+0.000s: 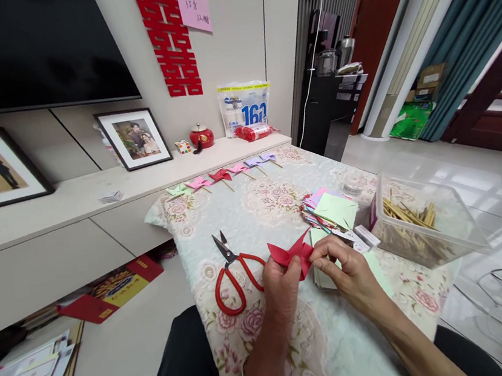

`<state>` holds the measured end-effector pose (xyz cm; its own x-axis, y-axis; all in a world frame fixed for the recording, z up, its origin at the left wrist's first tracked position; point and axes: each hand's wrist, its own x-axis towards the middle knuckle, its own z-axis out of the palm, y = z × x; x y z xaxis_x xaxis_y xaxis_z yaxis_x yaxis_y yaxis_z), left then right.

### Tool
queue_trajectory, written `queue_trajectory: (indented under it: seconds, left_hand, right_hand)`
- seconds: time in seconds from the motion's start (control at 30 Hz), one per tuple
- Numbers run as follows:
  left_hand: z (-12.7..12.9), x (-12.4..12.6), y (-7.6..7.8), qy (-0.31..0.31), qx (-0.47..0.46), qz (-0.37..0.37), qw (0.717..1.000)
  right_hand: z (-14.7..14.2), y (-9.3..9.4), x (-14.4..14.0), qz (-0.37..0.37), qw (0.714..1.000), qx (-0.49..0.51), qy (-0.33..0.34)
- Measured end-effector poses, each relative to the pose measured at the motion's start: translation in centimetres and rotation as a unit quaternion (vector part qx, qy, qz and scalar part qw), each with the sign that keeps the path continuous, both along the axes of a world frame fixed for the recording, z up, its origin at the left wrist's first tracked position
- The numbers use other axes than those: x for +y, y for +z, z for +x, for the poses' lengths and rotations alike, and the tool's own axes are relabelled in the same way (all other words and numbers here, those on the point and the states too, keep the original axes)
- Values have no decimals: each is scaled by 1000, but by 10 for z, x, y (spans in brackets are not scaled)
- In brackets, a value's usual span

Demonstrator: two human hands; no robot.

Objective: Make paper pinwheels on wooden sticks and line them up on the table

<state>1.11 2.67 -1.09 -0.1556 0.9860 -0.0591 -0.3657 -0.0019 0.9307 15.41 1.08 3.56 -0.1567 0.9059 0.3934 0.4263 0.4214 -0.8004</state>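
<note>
A folded red paper piece (292,252) with pointed flaps is held above the flowered tablecloth (254,212). My left hand (281,285) pinches its lower left side. My right hand (345,268) grips its right side with the fingertips. Red-handled scissors (232,271) lie on the cloth just left of my left hand. Under and behind my right hand sits a stack of coloured paper squares (332,209), light green on top.
A clear plastic box of wooden sticks (413,220) stands at the right. Several finished paper pinwheels (221,176) on sticks line the table's far edge. Behind them a low shelf holds framed photos (134,138), a red pot (201,137) and a bag (245,107). Papers lie on the floor at left.
</note>
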Motion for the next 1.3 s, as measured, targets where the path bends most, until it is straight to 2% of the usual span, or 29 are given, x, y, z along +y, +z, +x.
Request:
queue_trajectory:
  seconds: [0.1, 0.23, 0.47, 0.6, 0.83, 1.3]
  left_hand:
    - [-1, -2, 6, -9, 49, 3, 999]
    - [-1, -3, 9, -4, 103, 6, 995]
    - [2, -6, 15, -21, 90, 12, 996]
    - [2, -5, 20, -4, 95, 1, 995]
    - [2, -4, 15, -16, 75, -9, 997]
    - [2, -3, 10, -8, 116, -13, 993]
  right_hand:
    - [-2, -4, 2, 36, 999, -11, -32]
    - [-8, -8, 3, 26, 999, -3, -45]
    - [-15, -12, 4, -17, 998, 34, -53]
    - [-14, -13, 6, -27, 997, 44, -62]
    - [-12, -17, 7, -7, 997, 28, -75]
    - [-12, -18, 7, -13, 997, 19, -73]
